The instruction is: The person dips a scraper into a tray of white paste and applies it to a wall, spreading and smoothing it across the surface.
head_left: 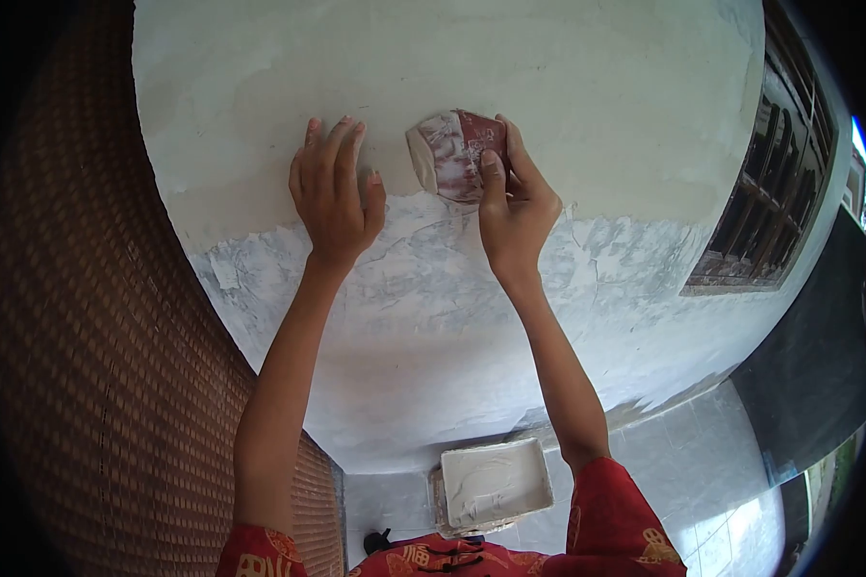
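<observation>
Against the pale wall (pixel 606 125), my right hand (pixel 518 197) grips a flat red and white piece (pixel 457 154), smeared with whitish paste, by its right side. The thumb lies on its face and the fingers are at its edge. My left hand (pixel 339 192) rests on the wall to the left of the piece, fingers spread, holding nothing. The wall's upper part is smooth and cream; below both hands it is patchy white and grey. At the foot of the wall, a rectangular tray (pixel 551 481) holds whitish paste.
A brown woven panel (pixel 96 317) stands along the left side. At the right is a window (pixel 775 173) with dark bars. Below lies a grey tiled floor (pixel 664 452), with a dark sheet or surface (pixel 808 337) at the far right.
</observation>
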Motion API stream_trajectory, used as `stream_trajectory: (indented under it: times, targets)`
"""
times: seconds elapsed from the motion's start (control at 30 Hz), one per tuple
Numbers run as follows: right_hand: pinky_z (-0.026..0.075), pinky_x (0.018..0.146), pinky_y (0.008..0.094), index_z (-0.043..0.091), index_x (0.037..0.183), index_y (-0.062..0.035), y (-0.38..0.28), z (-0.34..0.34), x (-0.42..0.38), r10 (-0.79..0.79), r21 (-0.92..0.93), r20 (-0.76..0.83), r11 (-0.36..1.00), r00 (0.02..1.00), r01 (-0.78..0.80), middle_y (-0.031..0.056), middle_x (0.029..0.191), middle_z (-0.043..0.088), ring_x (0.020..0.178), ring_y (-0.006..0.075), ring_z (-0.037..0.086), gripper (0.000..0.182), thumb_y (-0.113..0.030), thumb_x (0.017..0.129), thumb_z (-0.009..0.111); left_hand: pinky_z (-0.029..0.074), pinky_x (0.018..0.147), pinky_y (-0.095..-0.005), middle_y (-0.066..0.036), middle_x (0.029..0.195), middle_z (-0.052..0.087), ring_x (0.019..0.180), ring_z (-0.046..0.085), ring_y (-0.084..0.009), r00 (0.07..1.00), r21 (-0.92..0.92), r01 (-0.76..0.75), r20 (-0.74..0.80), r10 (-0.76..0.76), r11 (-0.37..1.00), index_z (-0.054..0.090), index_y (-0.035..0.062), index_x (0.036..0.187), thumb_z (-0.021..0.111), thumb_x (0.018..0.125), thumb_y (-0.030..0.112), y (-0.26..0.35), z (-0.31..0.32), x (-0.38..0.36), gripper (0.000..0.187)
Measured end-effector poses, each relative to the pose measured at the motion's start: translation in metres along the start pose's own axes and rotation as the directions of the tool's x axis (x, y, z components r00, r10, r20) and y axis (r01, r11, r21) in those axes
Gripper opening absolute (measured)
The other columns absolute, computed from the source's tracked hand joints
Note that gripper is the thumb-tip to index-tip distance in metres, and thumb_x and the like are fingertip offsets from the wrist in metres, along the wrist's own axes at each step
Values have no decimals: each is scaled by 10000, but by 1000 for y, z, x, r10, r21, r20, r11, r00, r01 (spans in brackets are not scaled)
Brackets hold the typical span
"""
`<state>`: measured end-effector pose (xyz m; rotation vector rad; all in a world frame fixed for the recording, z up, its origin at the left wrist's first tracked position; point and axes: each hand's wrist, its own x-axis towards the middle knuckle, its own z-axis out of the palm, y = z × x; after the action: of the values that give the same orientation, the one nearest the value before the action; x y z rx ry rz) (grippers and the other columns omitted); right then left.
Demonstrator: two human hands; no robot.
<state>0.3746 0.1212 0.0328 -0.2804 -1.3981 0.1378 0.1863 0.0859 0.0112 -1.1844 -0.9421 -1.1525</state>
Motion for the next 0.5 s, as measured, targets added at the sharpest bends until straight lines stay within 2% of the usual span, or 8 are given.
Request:
stream_trajectory:
  times: [0.07, 0.1, 0.13, 0.2, 0.3, 0.4, 0.47, 0.5]
  targets:
    - [549, 726, 274, 621, 1285, -1, -2, -16, 8, 175, 4, -76, 984, 982, -176, 167, 948, 738, 840, 105, 674, 350, -19, 936, 611, 274, 1089, -478, -118, 1388, 518, 1381, 388, -374, 1000, 15, -3, 0, 3, 1000, 498, 38, 1362, 451, 955, 231, -4, -1, -1, 453]
    - [568, 761, 289, 606, 1287, 28, 7, -27, 14, 126, 17, -163, 992, 979, -125, 174, 1033, 723, 902, 129, 677, 343, -18, 948, 593, 273, 1090, -479, -117, 1390, 516, 1383, 385, -374, 1000, -8, -2, 3, 2, 1000, 497, 38, 1364, 449, 957, 233, -3, 0, -1, 454]
    - [584, 792, 307, 570, 1312, 52, 4, -42, 20, 206, 27, -182, 978, 962, -204, 184, 1120, 694, 965, 164, 674, 357, -25, 963, 573, 272, 1091, -480, -115, 1391, 515, 1385, 382, -373, 1000, -31, 0, 8, 0, 1000, 496, 39, 1367, 447, 959, 236, -3, 1, -2, 455]
    - [584, 785, 303, 540, 1341, 54, 3, -61, 29, 260, 179, -282, 960, 923, -216, 192, 1135, 685, 980, 179, 674, 378, -36, 975, 562, 270, 1093, -479, -113, 1392, 513, 1384, 383, -373, 1000, -19, 4, 10, -3, 1000, 494, 39, 1368, 445, 961, 239, -2, 0, -1, 456]
    - [583, 773, 295, 520, 1360, 53, -12, -49, 20, 271, 202, -158, 950, 949, -238, 198, 1162, 672, 980, 181, 674, 395, -43, 979, 561, 268, 1094, -481, -109, 1394, 511, 1383, 385, -374, 1000, -7, 8, 24, -8, 1000, 493, 39, 1370, 441, 965, 243, -1, -1, -1, 457]
    - [527, 694, 253, 615, 1297, -9, -19, -2, -9, 135, 67, 21, 988, 991, -136, 173, 868, 727, 794, 112, 681, 360, -47, 940, 620, 266, 1094, -485, -109, 1396, 511, 1384, 384, -376, 1000, -3, 14, 23, -14, 1000, 494, 40, 1369, 439, 967, 246, -2, -2, -1, 455]
    - [505, 664, 244, 623, 1288, -11, -12, 13, -15, 74, 19, 33, 997, 997, -75, 181, 819, 717, 754, 97, 670, 361, -35, 927, 629, 265, 1094, -487, -111, 1396, 511, 1385, 382, -377, 1000, 7, 15, 6, -15, 1000, 496, 40, 1366, 440, 967, 247, -2, 0, 0, 453]
    - [518, 671, 253, 619, 1289, -5, -10, 8, -12, 136, 22, -4, 991, 991, -135, 185, 860, 724, 767, 103, 674, 362, -36, 928, 627, 265, 1094, -489, -110, 1394, 513, 1386, 380, -378, 1000, -10, 6, -6, -6, 1000, 495, 42, 1366, 440, 967, 245, -2, 0, -1, 451]
